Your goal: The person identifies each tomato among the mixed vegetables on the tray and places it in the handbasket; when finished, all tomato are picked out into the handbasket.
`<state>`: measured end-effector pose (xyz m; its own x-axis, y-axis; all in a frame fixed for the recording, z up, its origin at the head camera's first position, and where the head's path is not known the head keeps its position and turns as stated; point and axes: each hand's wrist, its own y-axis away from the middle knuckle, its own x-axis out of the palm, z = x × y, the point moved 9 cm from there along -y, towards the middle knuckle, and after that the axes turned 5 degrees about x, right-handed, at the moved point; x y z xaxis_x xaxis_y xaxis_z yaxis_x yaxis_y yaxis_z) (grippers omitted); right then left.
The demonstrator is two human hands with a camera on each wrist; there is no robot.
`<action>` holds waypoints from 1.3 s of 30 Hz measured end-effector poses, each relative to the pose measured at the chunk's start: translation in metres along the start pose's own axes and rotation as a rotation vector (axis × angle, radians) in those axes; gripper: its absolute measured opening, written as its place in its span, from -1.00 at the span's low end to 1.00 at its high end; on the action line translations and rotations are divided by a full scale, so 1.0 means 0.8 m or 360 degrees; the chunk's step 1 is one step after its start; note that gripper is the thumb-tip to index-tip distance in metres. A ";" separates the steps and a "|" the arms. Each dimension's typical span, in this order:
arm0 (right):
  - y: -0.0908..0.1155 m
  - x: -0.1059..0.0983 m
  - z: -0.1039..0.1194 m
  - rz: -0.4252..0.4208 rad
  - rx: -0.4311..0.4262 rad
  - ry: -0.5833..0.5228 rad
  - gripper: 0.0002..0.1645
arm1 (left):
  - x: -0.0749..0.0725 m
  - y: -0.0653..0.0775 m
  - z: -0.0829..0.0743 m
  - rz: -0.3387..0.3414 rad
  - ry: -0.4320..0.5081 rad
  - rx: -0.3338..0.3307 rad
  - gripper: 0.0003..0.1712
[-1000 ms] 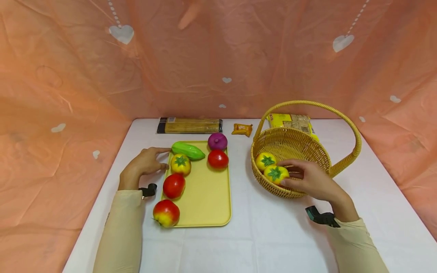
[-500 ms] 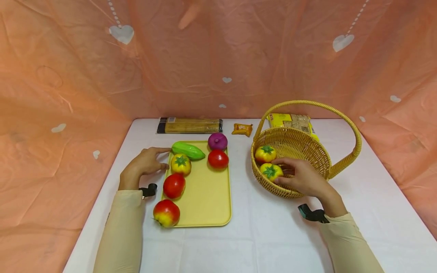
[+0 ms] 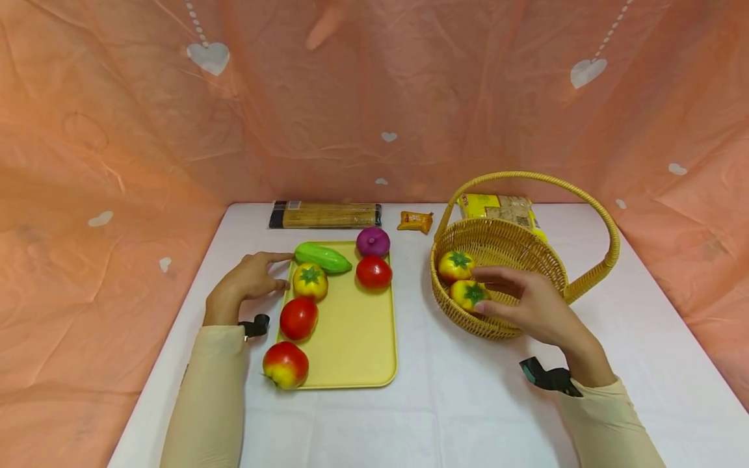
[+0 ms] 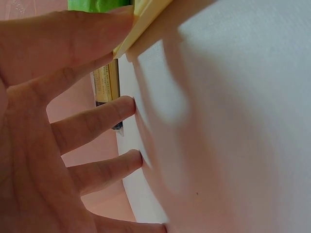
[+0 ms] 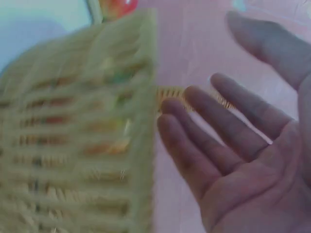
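In the head view, two yellow-and-red persimmon-like fruits with green leafy tops, one rear [image 3: 456,266] and one front [image 3: 468,295], lie at the left inside a wicker basket [image 3: 497,330]. My right hand [image 3: 535,305] is over the basket, thumb tip at the front fruit; the right wrist view shows its palm with nothing held and the fingers loosely bent. My left hand [image 3: 248,283] is at the left edge of a yellow tray [image 3: 357,344]. In the left wrist view its fingers are spread, thumb against the tray's edge, other fingertips on the white cloth.
On the tray are a green vegetable [image 3: 323,258], a purple onion [image 3: 373,242], another persimmon-like fruit [image 3: 310,282], and several red fruits, including an apple [image 3: 285,365] overhanging its front-left corner. Noodles [image 3: 324,216], an orange packet [image 3: 415,222] and a yellow bag [image 3: 497,205] lie behind. The basket's handle [image 3: 526,175] arches high.
My right hand first shifts left with the front fruit, then draws back right and lets go. The rear fruit has moved slightly back, and the front one has turned. My left hand stays still.
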<state>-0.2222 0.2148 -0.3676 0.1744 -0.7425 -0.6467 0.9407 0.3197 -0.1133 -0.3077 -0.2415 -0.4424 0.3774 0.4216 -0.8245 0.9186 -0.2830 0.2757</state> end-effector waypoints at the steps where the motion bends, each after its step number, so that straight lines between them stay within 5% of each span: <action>1: 0.001 0.002 0.006 0.0013 -0.0034 -0.0073 -0.40 | 0.000 0.000 0.000 0.0000 0.0002 -0.0003 -0.17; 6: -0.003 0.020 0.034 0.0108 -0.0163 -0.0374 -0.40 | -0.001 0.001 0.001 0.0004 0.0008 -0.0020 -0.17; 11: -0.014 0.055 0.052 0.0204 -0.0202 -0.0462 -0.40 | 0.000 0.000 0.002 0.0015 0.0009 -0.0035 -0.17; 22: -0.061 0.132 0.068 0.0277 -0.0176 -0.0368 -0.39 | -0.001 0.001 -0.001 0.0011 0.0031 -0.0025 -0.17; 39: -0.122 0.174 0.071 -0.0009 -0.0208 0.0152 -0.45 | -0.001 0.001 0.001 0.0009 0.0036 -0.0024 -0.17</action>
<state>-0.2729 0.0470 -0.4039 0.1351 -0.6872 -0.7138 0.8946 0.3943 -0.2103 -0.3073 -0.2428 -0.4417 0.3847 0.4396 -0.8116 0.9182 -0.2723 0.2877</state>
